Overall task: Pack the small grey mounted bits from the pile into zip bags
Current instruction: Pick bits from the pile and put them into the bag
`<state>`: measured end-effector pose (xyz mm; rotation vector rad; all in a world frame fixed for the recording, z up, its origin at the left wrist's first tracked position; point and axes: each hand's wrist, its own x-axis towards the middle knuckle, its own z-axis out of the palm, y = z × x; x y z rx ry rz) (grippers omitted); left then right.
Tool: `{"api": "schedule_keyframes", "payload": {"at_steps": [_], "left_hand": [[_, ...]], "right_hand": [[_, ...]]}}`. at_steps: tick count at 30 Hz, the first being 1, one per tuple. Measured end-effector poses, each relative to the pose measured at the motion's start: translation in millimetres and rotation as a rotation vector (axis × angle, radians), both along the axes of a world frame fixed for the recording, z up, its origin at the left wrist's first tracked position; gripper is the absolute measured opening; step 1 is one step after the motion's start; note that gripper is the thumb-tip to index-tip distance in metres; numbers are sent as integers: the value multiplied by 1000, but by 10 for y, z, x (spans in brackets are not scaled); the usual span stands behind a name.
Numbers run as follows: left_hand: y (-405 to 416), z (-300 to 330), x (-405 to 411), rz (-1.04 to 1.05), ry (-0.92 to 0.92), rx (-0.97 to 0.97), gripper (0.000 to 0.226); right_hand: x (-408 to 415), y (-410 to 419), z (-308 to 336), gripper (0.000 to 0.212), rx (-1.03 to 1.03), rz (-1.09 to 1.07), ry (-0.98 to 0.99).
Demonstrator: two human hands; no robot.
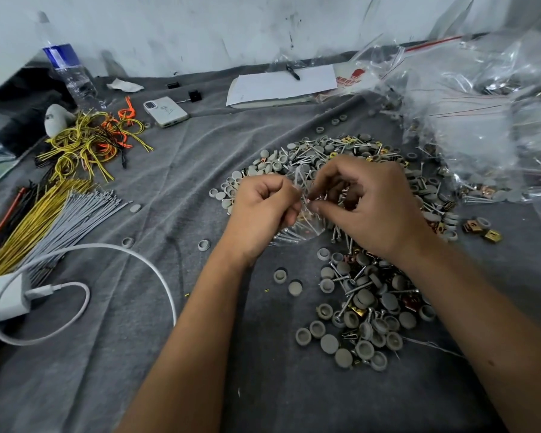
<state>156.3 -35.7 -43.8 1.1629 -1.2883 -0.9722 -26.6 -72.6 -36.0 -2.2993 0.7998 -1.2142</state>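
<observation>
A small clear zip bag (300,228) hangs between my two hands over the pile. My left hand (264,203) pinches its left top edge with curled fingers. My right hand (361,198) pinches the right top edge at the red zip strip. Some small parts show through the bag's plastic. The pile of grey round bits, screws and brass clips (331,157) spreads behind and under my hands. A second heap of the same grey bits (361,310) lies nearer to me on the right.
Grey cloth (138,354) covers the table. Clear zip bags (481,120) are heaped at the right. Yellow, orange and grey cable ties (75,170) lie left, with a white charger cable (85,295), a phone (165,111), a water bottle (69,73) and a notepad (278,85) behind.
</observation>
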Motion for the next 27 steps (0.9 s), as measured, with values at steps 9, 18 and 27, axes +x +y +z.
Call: {"api": "schedule_keyframes", "payload": {"at_steps": [9, 18, 27], "left_hand": [[-4, 0, 5, 28, 38, -8, 31], [-14, 7, 7, 251, 41, -19, 36], [-23, 48, 28, 451, 133, -63, 29]], "right_hand": [[26, 25, 9, 13, -133, -33, 84], [-5, -48, -58, 10, 5, -194, 161], [91, 18, -118, 19, -24, -138, 601]]}}
